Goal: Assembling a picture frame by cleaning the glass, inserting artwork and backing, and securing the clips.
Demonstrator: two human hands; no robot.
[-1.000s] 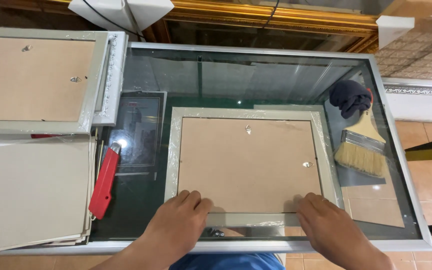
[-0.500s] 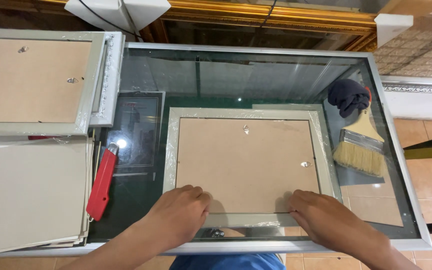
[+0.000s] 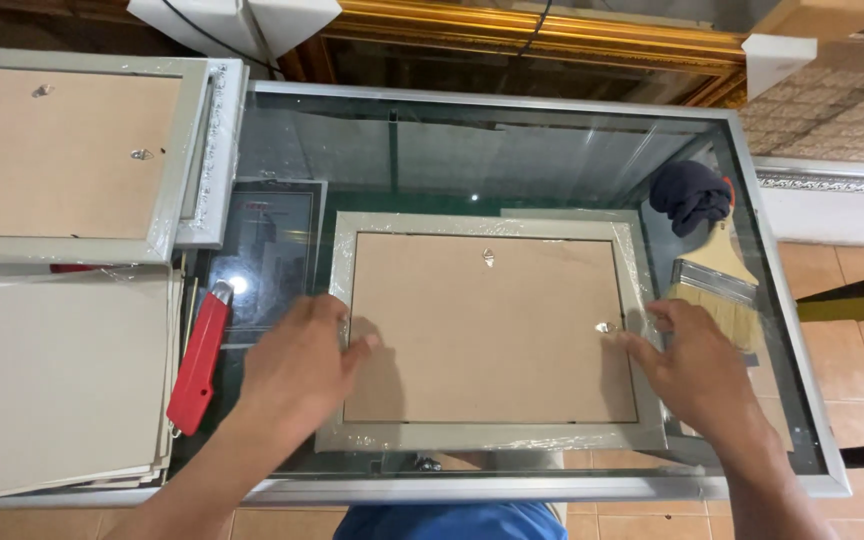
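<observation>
The left hand (image 3: 297, 365) and right hand (image 3: 687, 365), set well apart, press flat with open fingers on the side edges of the picture frame (image 3: 492, 335) (face down) on the glass table (image 3: 552, 150), a red cutter (image 3: 200, 355) nearby.

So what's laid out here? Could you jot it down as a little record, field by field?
surface: glass-topped table with a pale metal rim
centre: silver-grey picture frame lying face down, brown backing board up
left hand: flat on the frame's left edge
right hand: flat on the frame's right edge
left of frame: red utility knife
right of frame: wide wooden-handled paintbrush, dark blue cloth behind it
far left: another face-down frame, stack of pale boards
</observation>
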